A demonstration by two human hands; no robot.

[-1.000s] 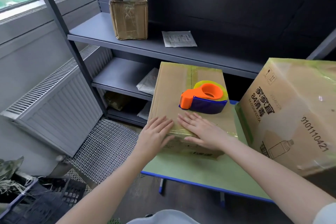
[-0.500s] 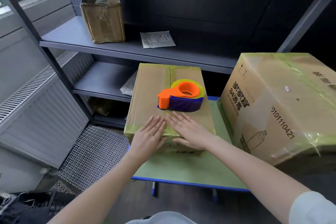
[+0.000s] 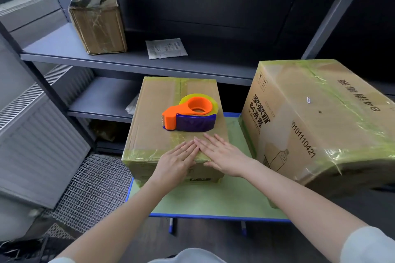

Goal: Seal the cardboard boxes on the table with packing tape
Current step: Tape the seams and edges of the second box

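A smaller cardboard box [image 3: 154, 117] is sitting on the green, blue-edged desk [image 3: 209, 198]. Its long axis is running away from the person toward the grey metal shelving [image 3: 136, 64]. Glossy yellowish packing tape is running lengthwise down the middle of its top and banding its near and far edges, wrinkled at the corners.

A tape dispenser [image 3: 189, 116] is lying on its side on that top, long axis across the box. Its orange plastic cutter end is pointing left, and the roll with its round orange hub and dark blue guard is sitting to the right.

The left hand [image 3: 178, 161] and right hand [image 3: 222, 156] are both lying flat with straight fingers, gripping nothing. They are pressing side by side on the taped near edge of the box, with their forefingers meeting.

A larger cardboard box [image 3: 316, 126] is standing just to the right, wrapped in shiny crinkled tape. It is showing Chinese characters, "84", part of "DISINFECTA", the number "0101110421" and an outline drawing of a bottle.

On the shelf above, a small upright box [image 3: 98, 23] with rumpled tape and a flat white printed packet [image 3: 165, 48] are resting well apart. A ribbed radiator [image 3: 32, 134] and wire mesh [image 3: 92, 190] are lying at the left.
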